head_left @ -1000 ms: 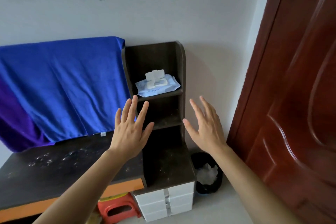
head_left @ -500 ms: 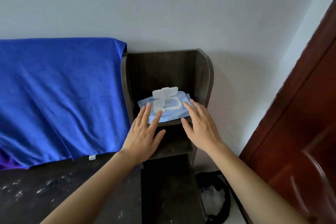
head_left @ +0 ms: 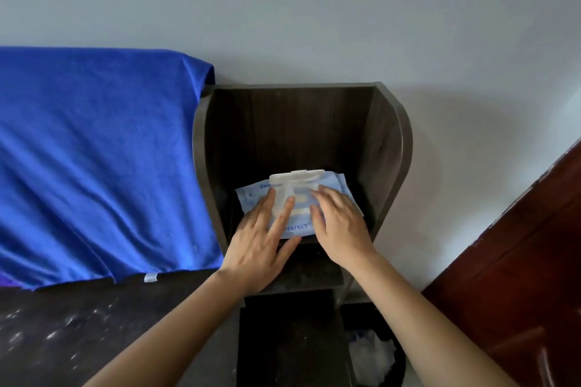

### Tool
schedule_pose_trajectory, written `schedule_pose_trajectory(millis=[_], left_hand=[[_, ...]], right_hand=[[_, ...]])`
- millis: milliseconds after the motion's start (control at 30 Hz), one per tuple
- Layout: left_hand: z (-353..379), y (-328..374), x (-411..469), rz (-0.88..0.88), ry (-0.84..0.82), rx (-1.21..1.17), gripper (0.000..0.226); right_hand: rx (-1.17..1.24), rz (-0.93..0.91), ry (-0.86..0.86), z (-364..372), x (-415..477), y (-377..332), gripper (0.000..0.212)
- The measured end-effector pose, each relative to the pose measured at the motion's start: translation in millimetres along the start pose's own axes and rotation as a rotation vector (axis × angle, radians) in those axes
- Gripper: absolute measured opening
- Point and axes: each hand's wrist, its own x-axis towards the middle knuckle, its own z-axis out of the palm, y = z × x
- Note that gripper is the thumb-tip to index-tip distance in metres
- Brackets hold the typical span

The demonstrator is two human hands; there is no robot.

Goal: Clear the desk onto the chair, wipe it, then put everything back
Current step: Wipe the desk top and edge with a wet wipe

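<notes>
A pale blue pack of wet wipes with a white flip lid raised lies on the top shelf of a dark wooden shelf unit. My left hand rests flat on the pack's left side, fingers straight and spread. My right hand lies on the pack's right side, its fingertips at the lid opening; whether they pinch a wipe is hidden. The dark desk top, speckled with white dust, stretches to the lower left.
A blue cloth hangs against the wall above the desk at left. A black waste bin with white paper stands on the floor at lower right. A reddish-brown door fills the right edge.
Both hands moved forward from mid-air onto the wipes pack on the shelf. The view came closer to the shelf unit.
</notes>
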Motion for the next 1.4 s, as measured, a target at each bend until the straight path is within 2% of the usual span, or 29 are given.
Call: schedule_pose_trajectory(millis=[133,233,367,500,700,867,1033,1267,1400], left_hand=[[-0.8,15.4,12.2,0.107,0.067,0.119,0.064],[-1.4,19.3,23.2,0.2,0.015,0.204,0.059],[-5.1,12.9,21.4,0.054,-0.074,0.224,0.062],[-7.0,6.2,6.5,-0.125,-0.032,0.134,0.068],[5.6,8.2,-4.2,-0.201,-0.031,0.094,0.074],[11.1,4.2,-4.2,-0.208,-0.031,0.11,0.078],[13.9,2.2,-3.6,-0.195,-0.023,0.119,0.079],[4.5,-4.3,13.5,-0.1,0.002,0.196,0.078],[2.7,-6.3,26.1,-0.13,-0.009,0.159,0.073]], right_hand=[[0.035,-0.061,-0.009,-1.8,-2.0,8.0,0.042],[0.05,-0.095,-0.026,-2.8,-2.7,13.6,0.044],[0.056,-0.115,-0.022,-2.0,-1.8,16.4,0.046],[0.063,-0.114,-0.038,-1.1,-1.2,18.3,0.047],[0.033,-0.082,-0.001,-0.7,5.0,13.1,0.041],[-0.016,-0.109,-0.022,-5.8,23.8,5.5,0.039],[0.026,-0.036,-0.073,-4.1,33.8,4.7,0.038],[0.053,0.004,-0.056,-0.7,36.7,5.3,0.033],[0.081,0.042,-0.084,-2.4,42.0,4.6,0.031]])
